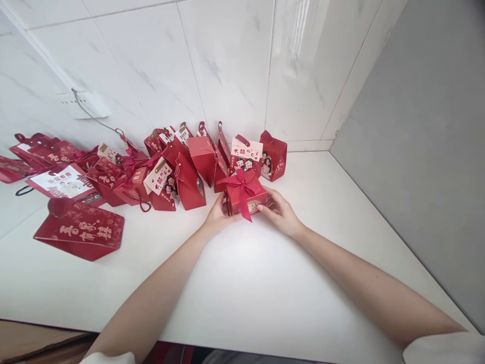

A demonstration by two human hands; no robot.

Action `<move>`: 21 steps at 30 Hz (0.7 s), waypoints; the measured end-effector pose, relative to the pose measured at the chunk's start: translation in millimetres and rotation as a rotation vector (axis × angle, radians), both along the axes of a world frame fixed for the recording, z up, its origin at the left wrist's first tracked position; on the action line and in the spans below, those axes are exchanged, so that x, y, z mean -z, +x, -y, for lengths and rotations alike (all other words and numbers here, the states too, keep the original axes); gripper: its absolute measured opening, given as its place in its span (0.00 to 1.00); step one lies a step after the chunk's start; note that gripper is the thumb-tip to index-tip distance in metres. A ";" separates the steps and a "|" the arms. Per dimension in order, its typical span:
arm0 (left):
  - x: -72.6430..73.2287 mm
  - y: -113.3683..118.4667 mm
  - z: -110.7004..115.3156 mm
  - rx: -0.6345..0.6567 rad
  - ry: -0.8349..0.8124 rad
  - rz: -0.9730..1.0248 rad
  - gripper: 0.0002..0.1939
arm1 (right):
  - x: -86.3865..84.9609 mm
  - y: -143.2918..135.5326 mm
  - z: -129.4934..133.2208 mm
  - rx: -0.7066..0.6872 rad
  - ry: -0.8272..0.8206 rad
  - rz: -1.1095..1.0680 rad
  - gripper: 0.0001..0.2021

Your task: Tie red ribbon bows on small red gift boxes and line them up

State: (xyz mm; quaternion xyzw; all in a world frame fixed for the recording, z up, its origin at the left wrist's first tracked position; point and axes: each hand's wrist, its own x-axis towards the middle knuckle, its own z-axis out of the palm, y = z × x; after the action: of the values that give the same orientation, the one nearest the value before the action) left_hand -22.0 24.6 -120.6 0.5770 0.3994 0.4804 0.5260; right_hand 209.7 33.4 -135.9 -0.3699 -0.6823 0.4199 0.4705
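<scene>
A small red gift box (235, 199) with a red ribbon bow on top sits between my two hands, in front of a pink-and-red box (246, 151) with cartoon figures. My left hand (220, 212) grips its left side, and my right hand (279, 211) grips its right side, the thumb on the front near a gold print. Behind and to the right stands a red box with a cartoon couple (273, 157). Left of my left hand is an upright red box (190, 187). The box's underside is hidden.
Many red gift boxes and bags crowd the white table (265, 283) along the tiled wall (227, 60). A large red box (85, 230) lies at the left front. A cable runs from a wall socket (85, 105). A grey panel (424, 151) borders the right side.
</scene>
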 end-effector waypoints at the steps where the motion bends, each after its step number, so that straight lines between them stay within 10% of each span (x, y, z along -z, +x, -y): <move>1: -0.9 -0.2 -0.2 -0.019 0.004 0.008 0.45 | -1.0 0.9 0.2 0.016 0.031 0.015 0.31; 9: 1.8 -11.3 -0.9 0.097 -0.041 0.029 0.41 | -12.7 4.8 3.7 -0.406 -0.114 -0.169 0.41; 21: 9.5 -14.4 -2.7 0.100 -0.198 0.053 0.41 | -8.7 2.6 -0.8 -0.371 -0.173 -0.178 0.43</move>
State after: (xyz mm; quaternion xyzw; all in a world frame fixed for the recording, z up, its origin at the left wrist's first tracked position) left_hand -36.4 27.3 -130.1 0.5284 0.4015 0.4269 0.6143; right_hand 212.4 34.2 -127.2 -0.2382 -0.6558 0.5873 0.4101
